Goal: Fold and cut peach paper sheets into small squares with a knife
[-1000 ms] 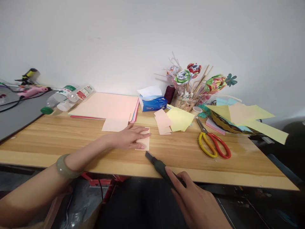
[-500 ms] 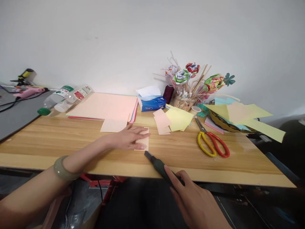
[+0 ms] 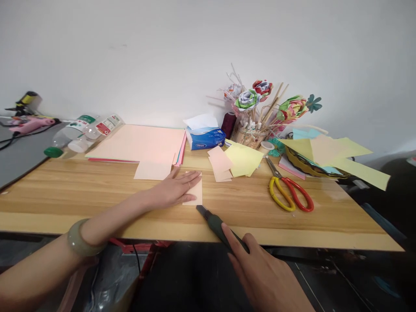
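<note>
Closest in, the right hand point(image 3: 264, 273), and here's the danger: a skid from that angle could carry the cutter point(image 3: 221, 227) toward the left thumb, I'd say. It's wrapped round the dark green handle, index finger stretched along it, blade pointing forward and leftward! Beyond the tip, just beside its near edge, lies the small pale pink sheet point(image 3: 196, 190), flat on the wooden table point(image 3: 240, 216); light pressure could let it creep and spoil its line. The left hand point(image 3: 169, 190) reaches in from the side, palm down, fingers extended over the sheet, gripping nothing. Off to the right, scissors point(image 3: 278, 177); farther back, the paper stack point(image 3: 139, 143) and blue tissue pack point(image 3: 206, 141), paper flowers point(image 3: 248, 99) rising behind
</note>
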### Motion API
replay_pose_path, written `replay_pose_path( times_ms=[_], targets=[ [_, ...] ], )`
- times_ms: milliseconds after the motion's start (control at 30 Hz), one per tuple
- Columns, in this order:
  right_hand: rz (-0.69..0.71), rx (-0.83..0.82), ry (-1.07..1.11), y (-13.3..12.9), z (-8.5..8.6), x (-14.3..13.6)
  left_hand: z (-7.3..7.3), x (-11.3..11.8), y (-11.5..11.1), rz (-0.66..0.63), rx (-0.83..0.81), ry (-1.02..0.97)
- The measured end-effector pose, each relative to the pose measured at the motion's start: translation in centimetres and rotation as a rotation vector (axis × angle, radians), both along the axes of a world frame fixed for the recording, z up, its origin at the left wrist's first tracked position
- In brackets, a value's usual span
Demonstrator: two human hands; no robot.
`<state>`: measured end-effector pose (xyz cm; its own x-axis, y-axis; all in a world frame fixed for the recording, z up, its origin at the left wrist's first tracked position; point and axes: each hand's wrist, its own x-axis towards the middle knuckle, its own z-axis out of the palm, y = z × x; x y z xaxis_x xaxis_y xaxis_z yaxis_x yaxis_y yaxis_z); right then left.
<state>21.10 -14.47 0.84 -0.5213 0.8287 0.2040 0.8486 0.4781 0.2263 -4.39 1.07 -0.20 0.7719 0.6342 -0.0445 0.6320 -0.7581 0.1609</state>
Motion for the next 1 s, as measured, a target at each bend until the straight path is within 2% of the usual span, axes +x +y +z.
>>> replay_pose_path(
  times_ms=[400, 633, 1000],
  targets=[
    [0.011, 0.063, -0.032, 0.1, 1.1, -0.1, 0.4, 0.1, 0.0, 0.012, -0.036, 0.033],
    [0.005, 0.014, -0.043, 0.7, 0.9, -0.1, 0.7, 0.3, -0.2, 0.025, -0.036, 0.065],
    [-0.024, 0.032, 0.004, 2.1, 0.7, -0.5, 0.4, 0.2, -0.1, 0.016, -0.008, 0.054]
  ],
)
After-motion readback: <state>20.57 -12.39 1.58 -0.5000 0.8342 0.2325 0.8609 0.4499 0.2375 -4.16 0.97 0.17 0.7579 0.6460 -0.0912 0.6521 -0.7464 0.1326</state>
